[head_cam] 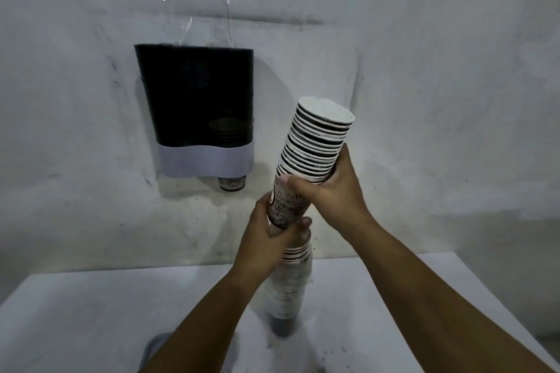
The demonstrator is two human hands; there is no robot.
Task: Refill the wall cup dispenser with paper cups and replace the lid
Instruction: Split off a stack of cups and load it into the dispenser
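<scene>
A tall stack of paper cups (315, 142) with white rims tilts to the upper right in front of the wall. My right hand (330, 188) is closed around its middle. My left hand (272, 239) grips the printed bottom cup of that stack from below. Under my hands a second stack of cups in a clear plastic sleeve (289, 285) stands on the white table. The wall cup dispenser (194, 94), dark with a pale lower band, hangs to the left with its top open. One cup (231, 183) pokes out of its bottom. A few cups show dimly inside.
A white table (75, 312) fills the lower part of the view against a grey-white wall. A grey rounded object (153, 348), partly hidden by my left forearm, lies at the table's near edge. Clear tape (209, 24) sticks to the wall above the dispenser.
</scene>
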